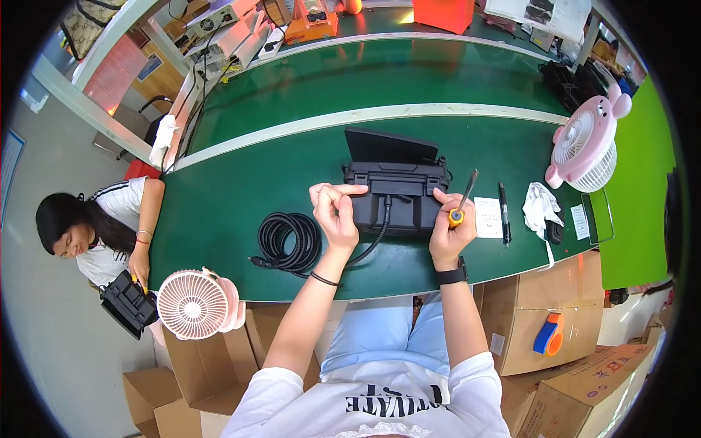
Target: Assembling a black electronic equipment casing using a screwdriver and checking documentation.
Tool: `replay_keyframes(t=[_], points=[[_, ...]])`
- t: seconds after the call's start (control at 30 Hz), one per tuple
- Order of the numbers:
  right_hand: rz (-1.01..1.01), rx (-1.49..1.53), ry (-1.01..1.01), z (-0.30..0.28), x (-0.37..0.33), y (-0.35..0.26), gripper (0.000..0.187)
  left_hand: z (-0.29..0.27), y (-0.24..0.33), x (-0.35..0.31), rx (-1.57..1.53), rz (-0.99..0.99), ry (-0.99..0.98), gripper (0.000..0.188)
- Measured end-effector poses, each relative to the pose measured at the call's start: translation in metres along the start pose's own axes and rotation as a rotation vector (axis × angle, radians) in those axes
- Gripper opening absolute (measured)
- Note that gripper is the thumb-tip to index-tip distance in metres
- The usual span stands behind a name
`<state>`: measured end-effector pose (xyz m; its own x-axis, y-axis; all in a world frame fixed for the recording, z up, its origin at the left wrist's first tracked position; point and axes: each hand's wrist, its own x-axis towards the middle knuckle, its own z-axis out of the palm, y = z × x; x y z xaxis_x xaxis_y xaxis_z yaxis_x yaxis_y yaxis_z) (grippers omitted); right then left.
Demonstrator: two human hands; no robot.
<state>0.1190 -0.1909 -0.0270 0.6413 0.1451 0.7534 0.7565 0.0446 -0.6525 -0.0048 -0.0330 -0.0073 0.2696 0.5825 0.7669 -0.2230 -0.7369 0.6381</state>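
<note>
A black hard plastic case (409,208) lies on the green table before me, with a dark flat panel (391,146) raised at its far side. A black ribbed cable (269,244) runs from the case's near side to a coil on the left. My left hand (337,217) has its index finger stretched out to the left latch, the other fingers loosely bent, and holds nothing. In my right hand (451,239) is a screwdriver (456,217) with a yellow handle, its blade pointing up and away. The right thumb touches the case near the right latch.
Right of the case lie a paper slip (488,218), a black pen (504,212), a crumpled white cloth (541,208) and a pink fan (584,142). Another pink fan (191,305) stands at the left edge. A co-worker (109,219) there handles another black case (129,303). Cardboard boxes (544,314) stand below.
</note>
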Motion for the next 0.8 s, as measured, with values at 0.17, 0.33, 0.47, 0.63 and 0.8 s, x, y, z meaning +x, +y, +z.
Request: replay_keyframes(t=[0.17, 0.33, 0.47, 0.63, 0.8], points=[[0.063, 0.002, -0.023, -0.002, 0.007, 0.000, 0.014, 0.001, 0.007, 0.003, 0.100, -0.008, 0.005, 0.022], [0.365, 0.333, -0.046, -0.035, -0.001, -0.016, 0.006, -0.009, 0.042, 0.029, 0.534, 0.174, -0.269, 0.017], [0.712, 0.440, -0.295, -0.083, -0.014, -0.046, 0.021, 0.000, 0.052, 0.064, 0.383, 0.220, -0.700, 0.045], [0.635, 0.010, -0.563, -0.121, -0.030, -0.076, 0.039, 0.020, 0.039, 0.078, 0.555, 0.064, -0.970, 0.064], [0.459, -0.066, -0.545, -0.129, -0.035, -0.096, 0.043, 0.031, 0.033, 0.071, 0.578, 0.070, -0.866, 0.060]])
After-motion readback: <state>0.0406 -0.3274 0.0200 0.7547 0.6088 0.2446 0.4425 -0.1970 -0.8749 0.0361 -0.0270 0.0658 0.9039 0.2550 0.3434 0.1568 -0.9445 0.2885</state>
